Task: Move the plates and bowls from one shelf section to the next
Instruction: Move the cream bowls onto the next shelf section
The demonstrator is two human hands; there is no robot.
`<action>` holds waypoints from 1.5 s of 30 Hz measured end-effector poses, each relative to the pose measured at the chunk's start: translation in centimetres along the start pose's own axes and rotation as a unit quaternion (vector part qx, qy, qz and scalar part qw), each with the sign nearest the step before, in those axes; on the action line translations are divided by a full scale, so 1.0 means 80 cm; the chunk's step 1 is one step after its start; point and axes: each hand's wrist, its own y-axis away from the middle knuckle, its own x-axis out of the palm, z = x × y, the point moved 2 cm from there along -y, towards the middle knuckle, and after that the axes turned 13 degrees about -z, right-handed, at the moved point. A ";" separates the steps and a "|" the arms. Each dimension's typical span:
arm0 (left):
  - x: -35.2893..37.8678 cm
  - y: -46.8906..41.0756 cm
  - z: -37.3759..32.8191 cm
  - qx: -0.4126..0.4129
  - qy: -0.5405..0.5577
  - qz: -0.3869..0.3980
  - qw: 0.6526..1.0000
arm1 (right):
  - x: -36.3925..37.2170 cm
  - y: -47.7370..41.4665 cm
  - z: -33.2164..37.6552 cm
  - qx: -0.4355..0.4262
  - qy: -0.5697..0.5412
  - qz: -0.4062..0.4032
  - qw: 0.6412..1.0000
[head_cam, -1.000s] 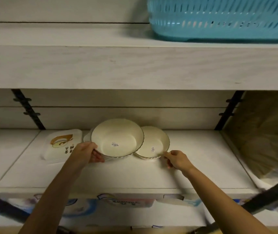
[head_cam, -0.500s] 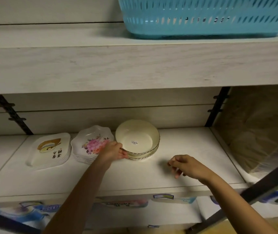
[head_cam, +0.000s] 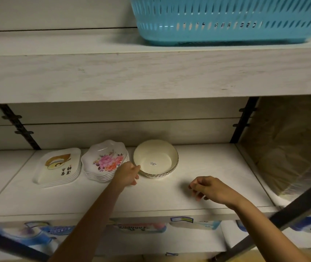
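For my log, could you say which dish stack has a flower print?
The middle stack of scalloped plates; the square plates bear a gold motif, the bowls are cream.

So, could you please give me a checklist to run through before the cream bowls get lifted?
1. Left hand touching the cream bowls' rim: ok.
2. Left hand's grip firm: cannot tell.
3. Right hand free, holding nothing: ok.
4. Bowls nested level: ok.
5. Bowls apart from the floral plates: ok, narrowly.
6. Free shelf to the bowls' right: ok.
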 end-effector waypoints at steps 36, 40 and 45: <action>-0.364 0.172 0.307 -0.034 -0.135 -0.182 0.973 | 0.327 0.080 0.268 -0.282 0.145 0.112 0.942; -0.418 0.195 0.356 -0.037 -0.149 -0.194 0.969 | 0.395 0.105 0.305 -0.296 0.148 0.120 0.936; -0.490 0.226 0.429 -0.062 -0.155 -0.237 0.957 | 0.478 0.129 0.352 -0.325 0.146 0.133 0.925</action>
